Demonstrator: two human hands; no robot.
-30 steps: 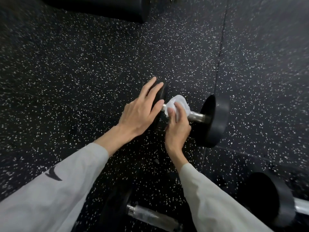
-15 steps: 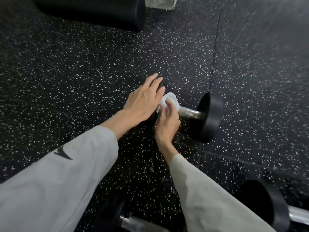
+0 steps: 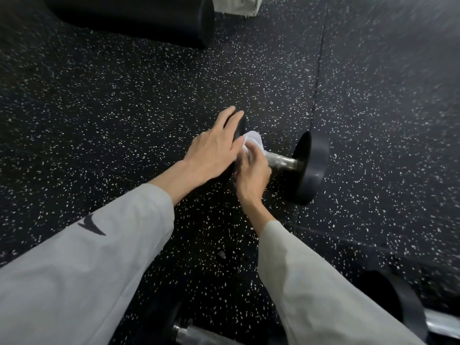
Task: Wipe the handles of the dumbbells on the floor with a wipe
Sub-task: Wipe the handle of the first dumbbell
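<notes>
My right hand [image 3: 252,171] is wrapped around the white wipe [image 3: 254,140], fingers closed on it and pressing it against the inner end of the handle [image 3: 282,161] of the dumbbell [image 3: 310,168] in front of me. My left hand [image 3: 214,150] lies flat and open, fingers spread over the dumbbell's left head [image 3: 240,128], which it mostly covers; only a dark edge shows past my fingertips.

From the head camera, the dumbbell lies on its side on the floor [image 3: 124,108], just ahead of both wrists, its handle running left to right. The wipe bunches up above my right thumb, touching my left hand's edge. To the right of the wipe the handle is bare: dull grey metal, meeting the right head, a thick black disc with a smooth, slightly glossy rim resting on the floor.

The floor is black rubber flecked with white, with seams between tiles. A second dumbbell [image 3: 393,310] lies near the lower right corner, and a third dumbbell [image 3: 189,332] shows part of its metal bar at the bottom edge between my grey sleeves [image 3: 87,270]. A black roller [image 3: 149,18] lies at the top left.
</notes>
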